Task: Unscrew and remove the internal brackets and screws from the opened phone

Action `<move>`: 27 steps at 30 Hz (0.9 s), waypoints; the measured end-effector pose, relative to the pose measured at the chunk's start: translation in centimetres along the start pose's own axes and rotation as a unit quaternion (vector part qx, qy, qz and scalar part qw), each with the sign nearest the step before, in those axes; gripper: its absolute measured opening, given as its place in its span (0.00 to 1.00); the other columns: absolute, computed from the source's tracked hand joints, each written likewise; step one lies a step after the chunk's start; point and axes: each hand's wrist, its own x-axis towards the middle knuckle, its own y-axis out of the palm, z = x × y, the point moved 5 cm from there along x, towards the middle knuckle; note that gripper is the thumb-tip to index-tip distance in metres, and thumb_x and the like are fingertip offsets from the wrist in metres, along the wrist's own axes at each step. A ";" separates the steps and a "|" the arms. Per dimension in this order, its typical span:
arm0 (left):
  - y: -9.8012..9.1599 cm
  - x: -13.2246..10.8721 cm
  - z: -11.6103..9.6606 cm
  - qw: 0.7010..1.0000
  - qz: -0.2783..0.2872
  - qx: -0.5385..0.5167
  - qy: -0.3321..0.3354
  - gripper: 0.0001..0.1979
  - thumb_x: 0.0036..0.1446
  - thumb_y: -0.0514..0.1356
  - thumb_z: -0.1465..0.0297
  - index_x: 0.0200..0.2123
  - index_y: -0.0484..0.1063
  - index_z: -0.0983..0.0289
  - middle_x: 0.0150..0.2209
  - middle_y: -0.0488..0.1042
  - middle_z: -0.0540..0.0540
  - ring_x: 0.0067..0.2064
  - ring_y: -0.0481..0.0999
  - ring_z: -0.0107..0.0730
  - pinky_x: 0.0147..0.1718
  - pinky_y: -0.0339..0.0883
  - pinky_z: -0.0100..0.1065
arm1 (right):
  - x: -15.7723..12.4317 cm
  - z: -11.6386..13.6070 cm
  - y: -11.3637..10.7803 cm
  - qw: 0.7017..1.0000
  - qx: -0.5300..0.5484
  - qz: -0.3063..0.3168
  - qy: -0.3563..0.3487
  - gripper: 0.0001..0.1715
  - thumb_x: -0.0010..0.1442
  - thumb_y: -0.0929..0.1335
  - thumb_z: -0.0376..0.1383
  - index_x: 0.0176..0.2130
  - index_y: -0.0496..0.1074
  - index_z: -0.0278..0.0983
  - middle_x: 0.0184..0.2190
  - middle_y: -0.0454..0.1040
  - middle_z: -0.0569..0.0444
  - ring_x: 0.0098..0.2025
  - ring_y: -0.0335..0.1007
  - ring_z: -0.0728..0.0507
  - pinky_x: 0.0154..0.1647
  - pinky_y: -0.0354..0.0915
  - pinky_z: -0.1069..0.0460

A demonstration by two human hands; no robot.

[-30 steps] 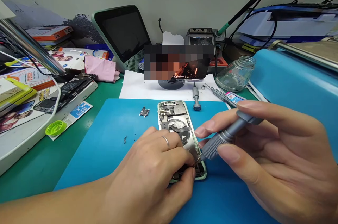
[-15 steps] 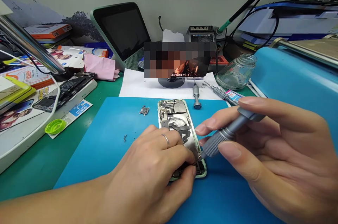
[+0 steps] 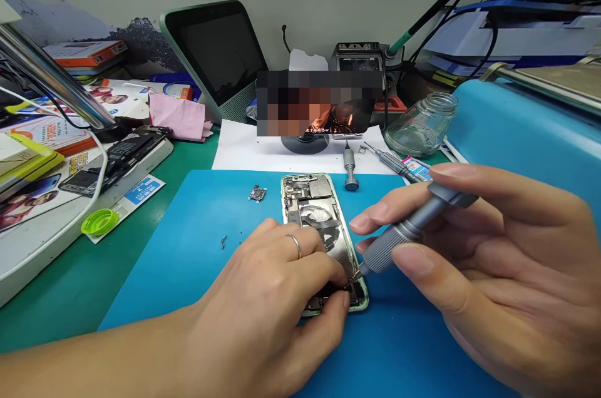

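An opened phone (image 3: 335, 248) with bare inner parts lies on the blue mat (image 3: 188, 248). My left hand (image 3: 277, 291), a ring on one finger, rests over the phone's lower left part. Its thumb and index finger pinch close to the screwdriver's tip; whatever is between them is too small to make out. In my right hand (image 3: 488, 260) is a grey screwdriver (image 3: 387, 249), tilted, its tip at the phone's lower right area by the left fingertips. Left of the phone lie a small metal part (image 3: 257, 193) and several tiny screws (image 3: 223, 241).
Two more screwdrivers, one upright (image 3: 350, 166) and one lying (image 3: 392, 161), are behind the phone. A glass jar (image 3: 420, 126) lies tilted at the back right. A green cap (image 3: 100, 221) and another opened phone (image 3: 117, 160) are at left, with a lamp arm (image 3: 61, 79).
The view has shifted slightly. My right hand and the screwdriver have moved a little to the right, while my left hand keeps nearly the same pose over the phone.
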 end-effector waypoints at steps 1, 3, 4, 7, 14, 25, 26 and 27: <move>0.0 0.0 0.0 1.000 -0.001 0.002 0.002 0.07 0.69 0.59 0.73 0.39 0.78 0.60 0.36 0.77 0.47 0.38 0.75 0.30 0.37 0.62 0.38 | 0.0 0.1 0.0 1.000 -0.003 0.002 0.002 0.37 0.62 0.72 0.19 0.60 0.76 0.53 0.45 0.80 0.56 0.44 0.84 0.45 0.40 0.85 0.52; 0.0 0.0 0.0 1.000 -0.003 0.009 0.005 0.08 0.69 0.58 0.73 0.39 0.78 0.60 0.36 0.77 0.47 0.38 0.74 0.30 0.37 0.61 0.38 | 0.0 0.1 0.1 1.000 -0.004 0.004 -0.001 0.36 0.62 0.71 0.19 0.60 0.76 0.52 0.44 0.79 0.56 0.43 0.83 0.45 0.40 0.85 0.52; 0.0 0.0 0.0 1.000 -0.002 0.012 0.004 0.08 0.69 0.58 0.74 0.39 0.78 0.60 0.36 0.77 0.47 0.38 0.74 0.30 0.37 0.61 0.38 | 0.0 0.1 0.1 1.000 -0.002 0.003 -0.002 0.37 0.62 0.72 0.19 0.60 0.76 0.53 0.44 0.79 0.56 0.43 0.83 0.46 0.40 0.84 0.53; 0.1 -0.2 0.1 1.000 -0.001 0.013 0.002 0.08 0.70 0.58 0.73 0.40 0.78 0.60 0.36 0.77 0.47 0.38 0.74 0.30 0.37 0.62 0.38 | -0.2 0.0 0.1 1.000 0.003 0.003 -0.004 0.38 0.62 0.72 0.19 0.61 0.75 0.54 0.45 0.79 0.57 0.43 0.83 0.47 0.41 0.84 0.54; 0.0 -0.2 0.1 1.000 0.005 0.003 -0.003 0.08 0.70 0.58 0.73 0.39 0.78 0.60 0.36 0.76 0.47 0.38 0.74 0.30 0.38 0.62 0.38 | 0.0 0.0 0.0 1.000 0.001 -0.007 0.006 0.38 0.61 0.72 0.18 0.60 0.77 0.52 0.47 0.79 0.55 0.44 0.83 0.45 0.42 0.85 0.52; 0.1 -0.3 0.1 1.000 -0.001 0.003 -0.001 0.08 0.72 0.58 0.71 0.41 0.78 0.59 0.37 0.77 0.46 0.39 0.74 0.30 0.38 0.61 0.39 | 0.0 -0.1 0.0 1.000 -0.012 0.018 -0.021 0.40 0.62 0.72 0.17 0.64 0.74 0.49 0.47 0.77 0.56 0.45 0.83 0.48 0.43 0.84 0.56; 0.1 -0.3 0.1 1.000 -0.002 0.003 0.001 0.08 0.72 0.58 0.71 0.41 0.78 0.59 0.37 0.77 0.46 0.39 0.74 0.30 0.38 0.61 0.39 | 0.0 -0.1 0.0 0.999 -0.014 0.018 -0.024 0.40 0.62 0.72 0.17 0.64 0.74 0.49 0.47 0.77 0.56 0.45 0.83 0.48 0.43 0.84 0.56; 0.1 -0.3 0.1 1.000 -0.003 0.003 0.004 0.08 0.72 0.58 0.71 0.41 0.78 0.59 0.37 0.77 0.46 0.39 0.74 0.30 0.38 0.61 0.39 | 0.0 0.0 0.0 0.999 -0.013 0.018 -0.027 0.40 0.61 0.72 0.18 0.64 0.74 0.50 0.47 0.77 0.56 0.45 0.83 0.48 0.43 0.84 0.57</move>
